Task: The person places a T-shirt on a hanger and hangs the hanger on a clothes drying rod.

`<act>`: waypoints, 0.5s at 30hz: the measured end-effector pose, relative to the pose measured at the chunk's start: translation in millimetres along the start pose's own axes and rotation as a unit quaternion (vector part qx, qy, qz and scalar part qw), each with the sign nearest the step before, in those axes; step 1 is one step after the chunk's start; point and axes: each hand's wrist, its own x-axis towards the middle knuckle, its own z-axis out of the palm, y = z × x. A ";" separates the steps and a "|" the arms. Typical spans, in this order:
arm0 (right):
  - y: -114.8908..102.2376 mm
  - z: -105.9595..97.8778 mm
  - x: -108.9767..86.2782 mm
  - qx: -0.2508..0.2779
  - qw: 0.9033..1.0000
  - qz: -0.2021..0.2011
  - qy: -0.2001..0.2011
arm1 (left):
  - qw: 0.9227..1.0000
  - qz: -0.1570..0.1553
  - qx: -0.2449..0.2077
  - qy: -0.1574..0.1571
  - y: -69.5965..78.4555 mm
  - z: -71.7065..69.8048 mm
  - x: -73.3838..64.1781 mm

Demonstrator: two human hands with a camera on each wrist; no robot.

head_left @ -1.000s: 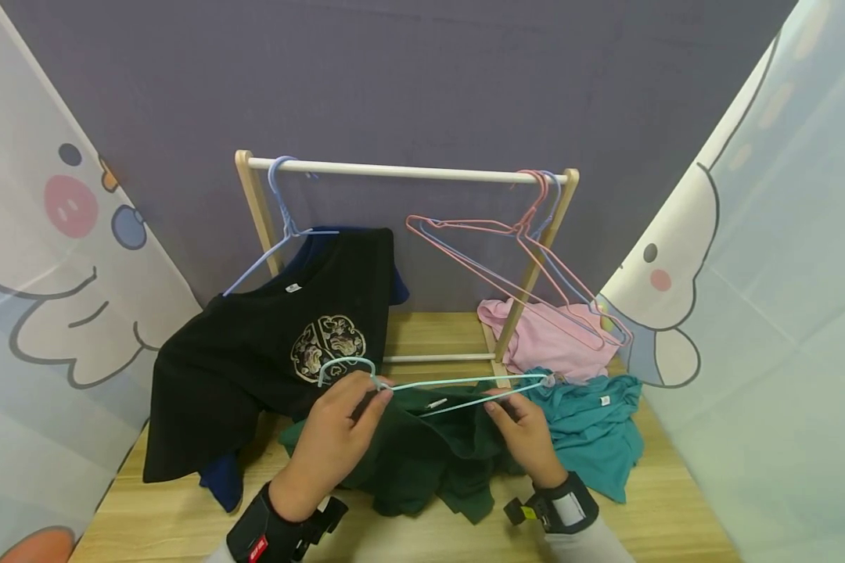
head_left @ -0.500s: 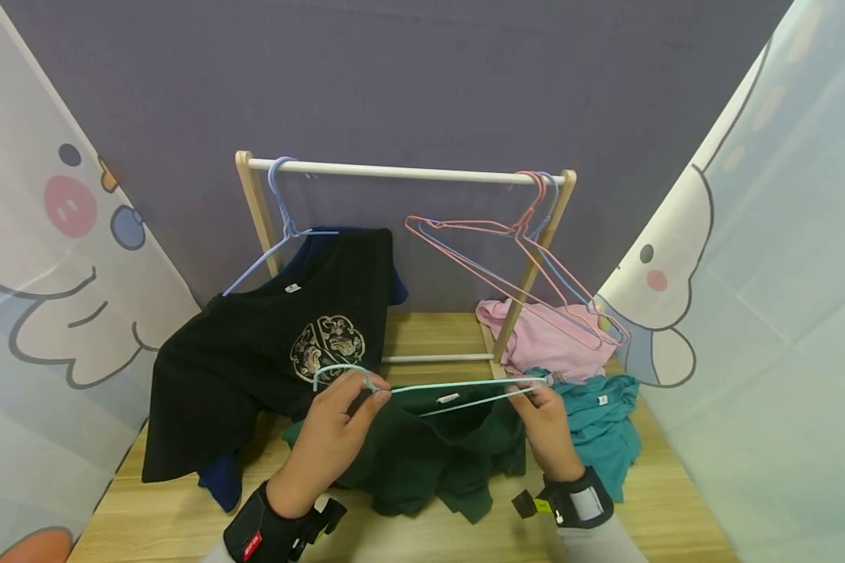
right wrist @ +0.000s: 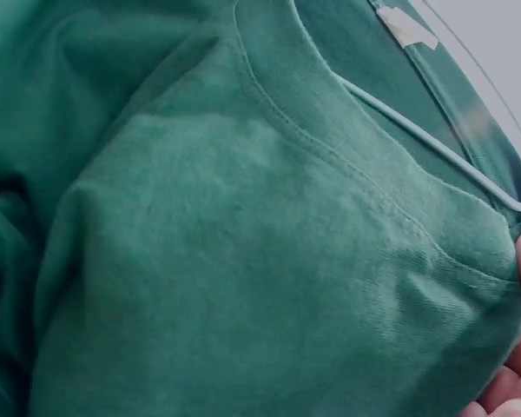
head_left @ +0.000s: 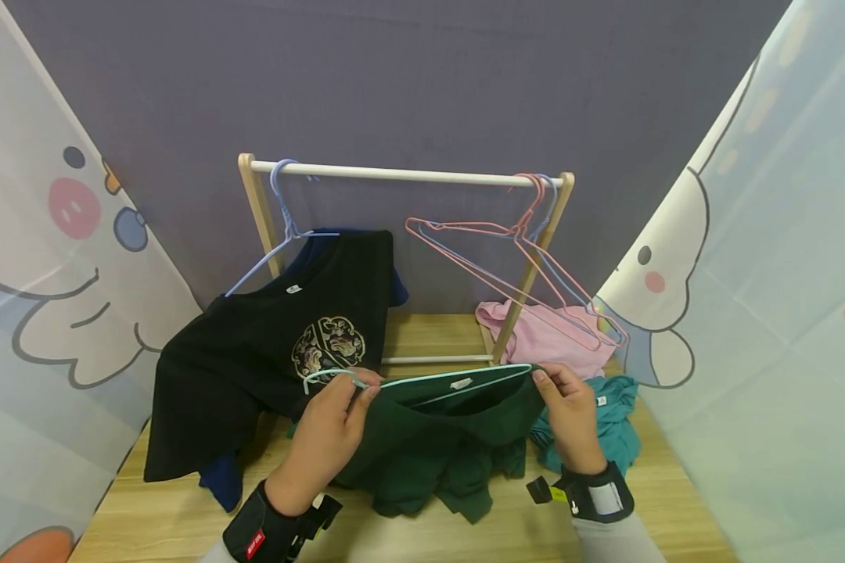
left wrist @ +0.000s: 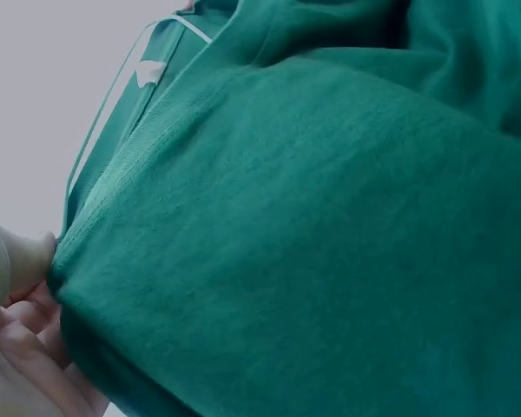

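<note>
Green shirt (head_left: 429, 450) drapes onto the worktop (head_left: 514, 539), left hand (head_left: 327, 430) pinching its collar (head_left: 458, 423) with the mint hanger (head_left: 458, 375), right hand (head_left: 572, 410) pinching the collar's other side, best eased gently over the hanger's tip.

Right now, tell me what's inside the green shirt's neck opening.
One bar of the mint hanger crosses it, and a white label sits at the back. Lower down, the front of the green shirt covers the inside, so that can't be seen.

Nothing is legible: the red label (head_left: 255, 544) on the left wristband (head_left: 271, 525) blurs.
</note>
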 end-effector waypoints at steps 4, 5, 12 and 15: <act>-3.5 -1.8 2.8 -0.015 1.000 -0.016 0.018 | 1.000 0.002 0.015 -0.003 -1.0 -0.3 -0.3; -4.3 -1.9 3.4 -0.026 0.999 -0.023 0.024 | 1.000 0.001 0.019 -0.006 -0.9 -0.3 -0.6; -13.9 -2.2 8.6 -0.097 0.990 -0.093 0.045 | 0.999 0.009 0.051 -0.010 2.4 1.8 -1.1; -20.0 -1.1 10.5 -0.124 0.985 -0.116 0.034 | 0.998 0.010 0.059 -0.011 4.6 2.5 -0.2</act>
